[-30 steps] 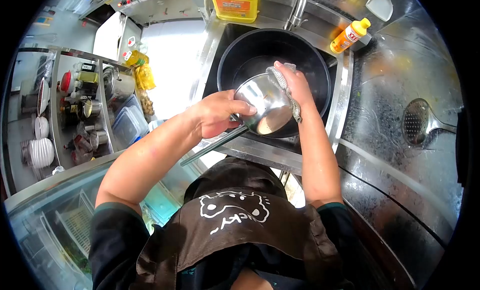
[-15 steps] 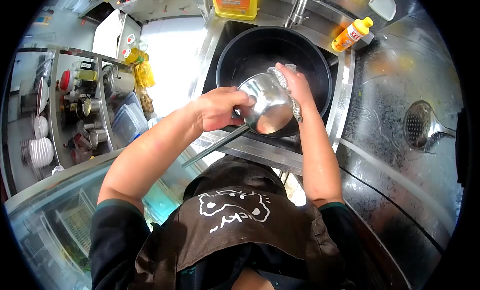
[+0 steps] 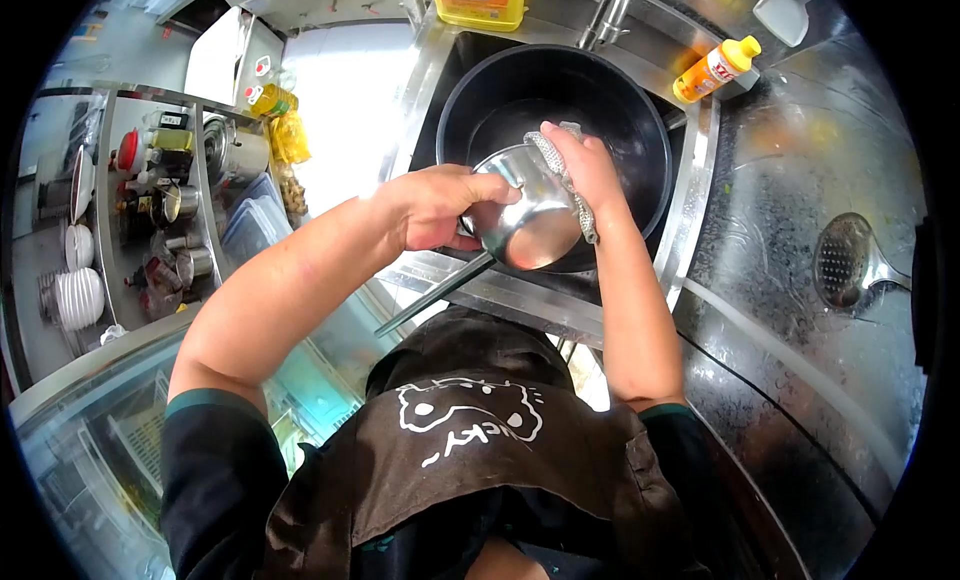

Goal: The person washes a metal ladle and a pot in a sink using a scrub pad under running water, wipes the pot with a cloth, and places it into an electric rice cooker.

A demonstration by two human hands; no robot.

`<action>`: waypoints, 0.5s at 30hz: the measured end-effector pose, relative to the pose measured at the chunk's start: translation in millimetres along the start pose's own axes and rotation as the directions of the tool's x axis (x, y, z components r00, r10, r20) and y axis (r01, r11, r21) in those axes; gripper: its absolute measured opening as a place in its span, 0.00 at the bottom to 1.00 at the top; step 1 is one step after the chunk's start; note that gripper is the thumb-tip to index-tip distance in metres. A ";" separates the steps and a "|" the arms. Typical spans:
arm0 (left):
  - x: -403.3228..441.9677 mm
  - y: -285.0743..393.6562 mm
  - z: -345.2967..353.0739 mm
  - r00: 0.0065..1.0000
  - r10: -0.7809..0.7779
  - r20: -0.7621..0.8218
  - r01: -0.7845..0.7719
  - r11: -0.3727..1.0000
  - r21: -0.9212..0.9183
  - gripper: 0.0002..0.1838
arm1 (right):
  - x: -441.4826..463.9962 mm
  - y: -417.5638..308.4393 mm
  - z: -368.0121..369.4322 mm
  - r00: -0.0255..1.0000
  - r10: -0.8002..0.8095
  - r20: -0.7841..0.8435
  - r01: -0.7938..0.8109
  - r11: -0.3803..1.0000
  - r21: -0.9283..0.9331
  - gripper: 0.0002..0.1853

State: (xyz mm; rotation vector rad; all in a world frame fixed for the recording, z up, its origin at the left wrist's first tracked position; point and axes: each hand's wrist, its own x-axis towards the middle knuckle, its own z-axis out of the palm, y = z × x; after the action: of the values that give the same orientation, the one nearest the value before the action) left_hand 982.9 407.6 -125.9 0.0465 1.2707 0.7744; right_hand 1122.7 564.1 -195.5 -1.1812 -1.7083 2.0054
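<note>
A shiny stainless steel saucepan (image 3: 530, 220) with a long straight handle (image 3: 436, 294) is held tilted over a large black basin (image 3: 652, 130). My left hand (image 3: 440, 208) grips its rim, thumb on the metal and fingers curled around the edge. My right hand (image 3: 588, 170) presses a grey mesh scrubbing cloth (image 3: 584, 220) against the pan's far right side. The pan's handle points down and left, past the sink's front edge. The basin sits in the steel sink (image 3: 690, 220), and its bottom looks dark and wet.
A yellow jug (image 3: 480, 2) and the tap (image 3: 612, 15) stand behind the basin. On the wet counter to the right are an orange bottle (image 3: 716, 70), a white spatula (image 3: 785, 18) and a skimmer (image 3: 845, 262). Shelves (image 3: 110, 200) with dishes stand left.
My right hand and the mesh cloth have shifted slightly up and left along the pan. My left hand keeps its grip on the rim. The whole view has shifted a little.
</note>
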 end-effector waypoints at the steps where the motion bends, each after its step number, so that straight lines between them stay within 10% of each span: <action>1: -1.2 -1.4 -2.7 1.000 0.007 0.019 -0.007 1.000 -0.018 0.19 | 0.9 3.0 0.0 1.000 -0.001 0.012 0.001 1.000 0.006 0.15; 15: -1.9 7.8 -10.1 0.999 -0.027 0.047 0.028 0.999 -0.016 0.19 | 2.9 -8.5 8.7 0.998 0.022 0.058 -0.016 0.996 -0.093 0.17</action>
State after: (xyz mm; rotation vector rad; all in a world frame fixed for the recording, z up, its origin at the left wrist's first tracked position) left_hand 970.2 408.6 -124.3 0.0339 1.2179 0.7558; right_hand 1112.1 562.2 -189.1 -1.1825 -1.8437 2.0108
